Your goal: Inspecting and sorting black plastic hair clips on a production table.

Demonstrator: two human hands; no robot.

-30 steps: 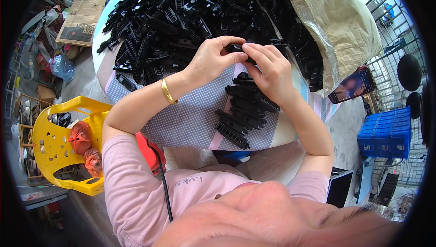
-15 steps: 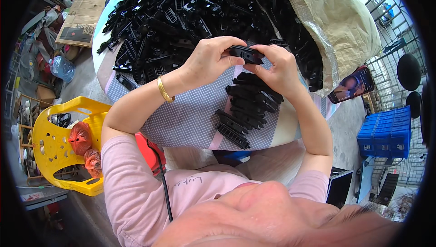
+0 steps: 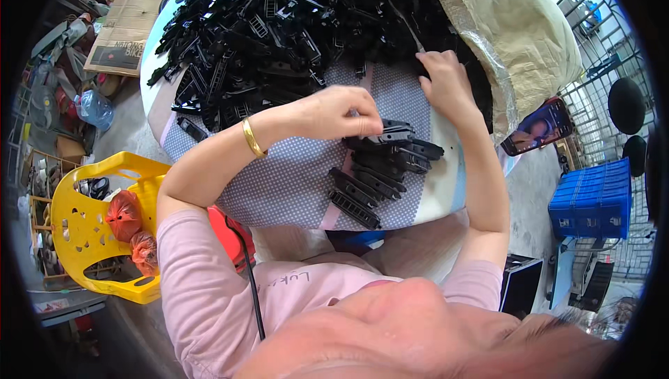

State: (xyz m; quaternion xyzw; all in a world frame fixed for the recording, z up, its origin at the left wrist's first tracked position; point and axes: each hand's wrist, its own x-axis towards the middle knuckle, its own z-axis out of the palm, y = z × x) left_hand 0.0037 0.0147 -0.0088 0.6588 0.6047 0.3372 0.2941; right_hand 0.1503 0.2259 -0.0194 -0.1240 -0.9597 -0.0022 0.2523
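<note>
The left hand [image 3: 341,111] pinches a stiff, light black plastic clip [image 3: 390,128] by its end atop the row [image 3: 380,170] on the table [image 3: 293,177], while the right hand [image 3: 446,79], fingers curled, digs into the pile [image 3: 293,24]

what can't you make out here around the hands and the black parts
- Head view: left hand covers the near end of the top black part; grip unclear.
- Right hand fingertips sink into the black pile; hold hidden.
- Pile's far edge cut by the picture's rim.
</note>
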